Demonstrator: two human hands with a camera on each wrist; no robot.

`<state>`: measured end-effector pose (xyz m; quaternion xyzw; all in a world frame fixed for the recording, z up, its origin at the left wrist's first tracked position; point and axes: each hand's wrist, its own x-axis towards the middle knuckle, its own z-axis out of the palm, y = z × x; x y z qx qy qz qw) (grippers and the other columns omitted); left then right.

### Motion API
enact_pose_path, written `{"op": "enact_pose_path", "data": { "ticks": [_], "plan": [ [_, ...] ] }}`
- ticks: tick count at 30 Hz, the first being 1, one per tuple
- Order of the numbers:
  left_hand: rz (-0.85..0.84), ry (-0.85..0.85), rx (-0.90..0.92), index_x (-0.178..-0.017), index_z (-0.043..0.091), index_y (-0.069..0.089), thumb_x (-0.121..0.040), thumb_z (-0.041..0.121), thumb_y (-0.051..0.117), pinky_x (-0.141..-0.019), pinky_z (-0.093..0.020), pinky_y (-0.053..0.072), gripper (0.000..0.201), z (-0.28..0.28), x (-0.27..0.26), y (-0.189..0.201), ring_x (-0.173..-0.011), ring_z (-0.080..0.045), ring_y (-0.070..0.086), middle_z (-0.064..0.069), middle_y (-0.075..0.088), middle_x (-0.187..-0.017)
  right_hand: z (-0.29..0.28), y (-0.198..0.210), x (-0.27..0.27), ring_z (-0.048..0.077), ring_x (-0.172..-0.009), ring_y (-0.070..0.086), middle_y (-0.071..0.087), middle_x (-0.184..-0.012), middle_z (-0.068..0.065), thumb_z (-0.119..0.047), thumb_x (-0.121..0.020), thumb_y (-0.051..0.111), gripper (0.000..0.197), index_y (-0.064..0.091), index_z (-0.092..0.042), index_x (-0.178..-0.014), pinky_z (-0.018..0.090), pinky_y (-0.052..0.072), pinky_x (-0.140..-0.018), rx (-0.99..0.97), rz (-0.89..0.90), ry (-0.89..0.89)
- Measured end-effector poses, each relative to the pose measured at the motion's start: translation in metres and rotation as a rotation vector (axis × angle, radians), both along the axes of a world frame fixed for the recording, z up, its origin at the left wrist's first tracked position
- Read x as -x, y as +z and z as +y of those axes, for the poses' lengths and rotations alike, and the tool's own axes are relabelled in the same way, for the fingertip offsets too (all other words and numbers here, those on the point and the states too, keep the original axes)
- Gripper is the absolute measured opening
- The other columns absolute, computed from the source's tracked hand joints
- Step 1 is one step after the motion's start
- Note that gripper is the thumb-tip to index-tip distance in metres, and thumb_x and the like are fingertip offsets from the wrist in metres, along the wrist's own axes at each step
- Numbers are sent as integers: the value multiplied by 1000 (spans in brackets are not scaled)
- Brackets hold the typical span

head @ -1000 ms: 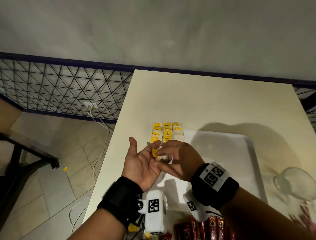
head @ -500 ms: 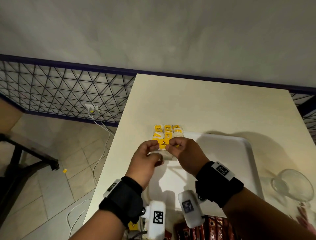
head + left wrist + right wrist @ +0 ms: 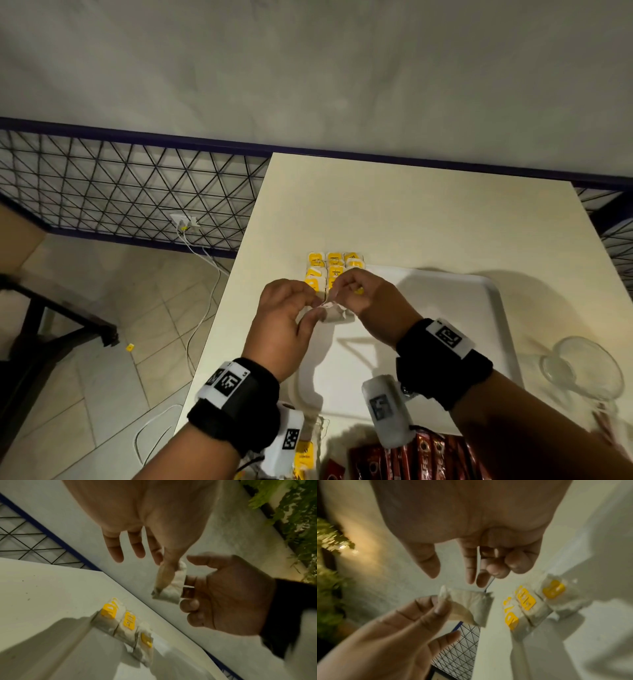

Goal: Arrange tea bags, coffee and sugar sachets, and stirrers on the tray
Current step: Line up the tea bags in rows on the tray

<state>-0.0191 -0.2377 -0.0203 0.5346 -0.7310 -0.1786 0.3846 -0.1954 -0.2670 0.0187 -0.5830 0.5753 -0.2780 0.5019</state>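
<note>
A pale tea bag (image 3: 334,312) hangs between my two hands above the white tray's (image 3: 445,329) far left corner. My left hand (image 3: 317,308) pinches one end of the bag (image 3: 467,605) with thumb and forefinger, its other fingers straight. My right hand (image 3: 342,291) has its fingers curled at the other end and holds the bag's string and yellow tag (image 3: 358,291). Rows of tea bags with yellow tags (image 3: 334,270) lie just beyond the hands at the tray's corner, also seen below the hands as tea bags (image 3: 127,623).
The tray lies on a cream table (image 3: 411,212), whose left edge drops to a tiled floor. A glass bowl (image 3: 582,370) stands right of the tray. Red coffee sachets (image 3: 428,455) and another tea bag (image 3: 303,452) lie at the near edge.
A second ago the left palm lay open, facing up, with the right fingers on it. Both hands then closed on the tea bag and turned it, so its pale side shows.
</note>
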Motion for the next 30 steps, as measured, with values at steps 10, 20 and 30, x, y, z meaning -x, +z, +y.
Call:
{"op": "enact_pose_path", "data": {
  "ticks": [10, 20, 30],
  "plan": [
    [121, 162, -180, -74, 22, 66, -79, 39, 56, -57, -10, 39, 21, 4, 11, 26, -63, -2, 54, 11, 62, -70, 6, -8, -7, 5, -58, 50, 57, -62, -13, -12, -80, 73, 22, 61, -29, -74, 19, 42, -61, 166, -23, -19],
    [304, 32, -485, -78, 26, 72, -86, 11, 70, -64, -17, 48, 18, -13, 9, 34, -67, -4, 62, 8, 71, -73, -13, 7, 4, 7, -51, 44, 59, -76, -13, -20, -66, 72, 29, 59, -29, -89, 14, 36, -57, 321, 89, 66],
    [-120, 166, -750, -84, 16, 67, -90, 24, 60, -67, -22, 38, 12, -35, -14, -13, -87, -21, 61, 2, 68, -84, -38, -25, 9, 12, -83, 53, 65, -89, -7, -27, -86, 65, 8, 69, -25, -93, 22, 37, -72, 58, 617, 445]
  ]
}}
